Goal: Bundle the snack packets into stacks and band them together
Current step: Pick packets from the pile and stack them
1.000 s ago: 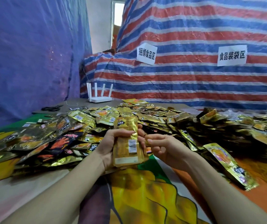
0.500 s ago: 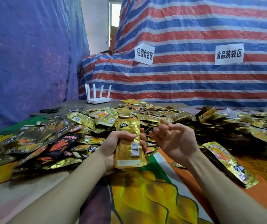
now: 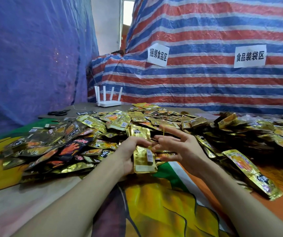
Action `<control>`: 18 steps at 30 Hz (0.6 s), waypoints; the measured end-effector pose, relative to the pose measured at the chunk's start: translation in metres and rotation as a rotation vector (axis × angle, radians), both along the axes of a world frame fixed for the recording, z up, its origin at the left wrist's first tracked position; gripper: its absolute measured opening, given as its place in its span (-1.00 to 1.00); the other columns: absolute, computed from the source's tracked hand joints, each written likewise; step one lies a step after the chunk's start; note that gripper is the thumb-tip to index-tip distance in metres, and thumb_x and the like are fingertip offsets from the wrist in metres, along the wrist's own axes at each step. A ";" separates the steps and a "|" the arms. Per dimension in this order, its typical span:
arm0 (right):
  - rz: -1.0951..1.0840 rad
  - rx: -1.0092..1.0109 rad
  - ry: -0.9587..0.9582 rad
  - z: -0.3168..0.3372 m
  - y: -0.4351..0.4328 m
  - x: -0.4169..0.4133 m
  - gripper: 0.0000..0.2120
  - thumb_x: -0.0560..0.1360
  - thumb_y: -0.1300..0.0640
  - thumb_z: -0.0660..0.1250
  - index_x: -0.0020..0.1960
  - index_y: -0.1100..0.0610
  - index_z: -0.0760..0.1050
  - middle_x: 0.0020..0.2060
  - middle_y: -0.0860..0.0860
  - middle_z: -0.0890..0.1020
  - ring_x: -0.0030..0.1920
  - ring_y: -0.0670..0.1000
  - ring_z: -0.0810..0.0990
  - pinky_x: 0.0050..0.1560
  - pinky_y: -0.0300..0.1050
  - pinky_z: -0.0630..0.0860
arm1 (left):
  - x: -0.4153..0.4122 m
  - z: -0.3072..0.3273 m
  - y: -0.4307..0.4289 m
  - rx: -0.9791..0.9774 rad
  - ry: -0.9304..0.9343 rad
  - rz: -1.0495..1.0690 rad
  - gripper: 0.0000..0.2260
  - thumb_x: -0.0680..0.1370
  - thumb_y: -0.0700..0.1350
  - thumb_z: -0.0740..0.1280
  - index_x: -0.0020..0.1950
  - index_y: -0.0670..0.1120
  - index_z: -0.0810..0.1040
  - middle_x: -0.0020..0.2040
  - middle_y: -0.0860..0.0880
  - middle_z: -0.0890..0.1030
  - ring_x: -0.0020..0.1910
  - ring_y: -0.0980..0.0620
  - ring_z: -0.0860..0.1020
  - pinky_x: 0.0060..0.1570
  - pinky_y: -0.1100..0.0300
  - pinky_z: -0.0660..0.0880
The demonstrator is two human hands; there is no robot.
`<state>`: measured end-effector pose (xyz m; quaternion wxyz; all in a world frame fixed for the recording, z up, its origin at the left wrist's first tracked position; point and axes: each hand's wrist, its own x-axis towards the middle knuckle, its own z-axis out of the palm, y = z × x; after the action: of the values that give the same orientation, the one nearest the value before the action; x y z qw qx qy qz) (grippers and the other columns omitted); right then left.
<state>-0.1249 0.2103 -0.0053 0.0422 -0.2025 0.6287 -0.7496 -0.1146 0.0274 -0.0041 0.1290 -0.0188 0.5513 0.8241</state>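
While one stack of gold packets (image 3: 143, 151) is gripped upright in the left hand (image 3: 128, 151) over the worktop (image 3: 8, 211), the right hand (image 3: 180, 147) is held just beside it, fingers spread wide, with one thin yellow rubber band (image 3: 163, 131) stretched between them. Loose packets (image 3: 89, 124) are heaped behind, beyond counting. Two paper signs (image 3: 157, 54) and one router (image 3: 109, 101) with four antennas are seen.
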 end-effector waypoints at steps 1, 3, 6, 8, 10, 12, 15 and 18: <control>-0.036 0.034 0.005 -0.002 -0.002 0.000 -0.33 0.23 0.15 0.64 0.33 0.04 0.59 0.16 0.20 0.68 0.03 0.19 0.74 -0.26 0.00 0.68 | -0.001 0.000 0.001 -0.003 0.005 0.103 -0.79 0.41 -0.29 0.36 0.00 -0.25 0.68 -0.07 -0.22 0.67 -0.15 -0.20 0.63 0.09 -0.10 0.58; -0.073 0.068 -0.001 -0.006 -0.008 0.003 -0.33 0.17 0.18 0.71 0.26 0.00 0.65 0.20 0.20 0.65 0.04 0.17 0.73 -0.23 0.06 0.69 | -0.003 0.001 0.003 0.053 0.049 0.305 -0.78 0.47 -0.29 0.39 0.10 -0.27 0.66 -0.10 -0.21 0.69 -0.23 -0.17 0.66 -0.19 0.00 0.61; -0.021 0.082 0.024 -0.012 -0.027 0.010 -0.44 0.21 0.18 0.67 0.16 -0.13 0.67 0.24 0.10 0.62 0.06 0.13 0.73 -0.13 0.10 0.69 | -0.003 0.005 0.005 0.201 0.120 0.453 -0.72 0.48 -0.30 0.44 0.17 -0.34 0.60 -0.12 -0.23 0.68 -0.27 -0.18 0.67 -0.25 -0.03 0.63; -0.032 0.138 0.132 -0.015 -0.043 0.017 -0.44 0.25 0.15 0.64 0.20 -0.16 0.63 0.27 0.00 0.61 0.16 0.13 0.69 0.06 0.18 0.66 | -0.002 0.006 0.009 0.232 0.145 0.491 -0.65 0.48 -0.24 0.47 0.22 -0.32 0.56 -0.03 -0.21 0.67 -0.16 -0.20 0.67 -0.10 -0.10 0.64; -0.100 0.183 0.236 -0.015 -0.054 0.023 -0.42 0.27 0.15 0.62 0.24 -0.14 0.59 0.24 -0.08 0.62 0.23 0.09 0.64 0.21 0.20 0.59 | 0.001 0.008 0.012 0.250 0.151 0.501 -0.60 0.49 -0.19 0.48 0.28 -0.28 0.53 0.09 -0.22 0.67 -0.02 -0.20 0.67 0.03 -0.16 0.63; -0.163 0.144 0.264 -0.013 -0.056 0.026 -0.43 0.29 0.24 0.62 0.23 -0.06 0.58 0.16 -0.07 0.64 0.16 0.01 0.66 0.16 0.06 0.63 | 0.004 0.009 0.014 0.328 0.164 0.428 -0.59 0.52 -0.20 0.44 0.33 -0.28 0.49 0.16 -0.26 0.66 0.02 -0.22 0.68 0.05 -0.19 0.62; -0.214 0.099 0.339 -0.009 -0.053 0.033 -0.44 0.31 0.42 0.59 0.22 0.07 0.56 0.17 -0.04 0.63 0.11 -0.12 0.66 0.07 -0.17 0.63 | 0.006 0.009 0.019 0.385 0.169 0.324 -0.63 0.55 -0.18 0.37 0.35 -0.24 0.51 0.24 -0.25 0.62 0.15 -0.23 0.65 0.20 -0.21 0.56; -0.229 0.034 0.417 -0.007 -0.053 0.037 -0.45 0.30 0.49 0.55 0.23 0.18 0.54 0.17 0.00 0.63 0.12 -0.10 0.66 0.06 -0.21 0.62 | 0.004 0.007 0.023 0.369 0.243 0.262 -0.77 0.59 -0.12 0.31 0.11 -0.15 0.72 0.14 -0.19 0.69 0.12 -0.17 0.67 0.18 -0.13 0.59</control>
<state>-0.0874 0.1577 -0.0125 -0.1705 -0.2795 0.6551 -0.6809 -0.1102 0.0501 0.0031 -0.0448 0.0330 0.3960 0.9165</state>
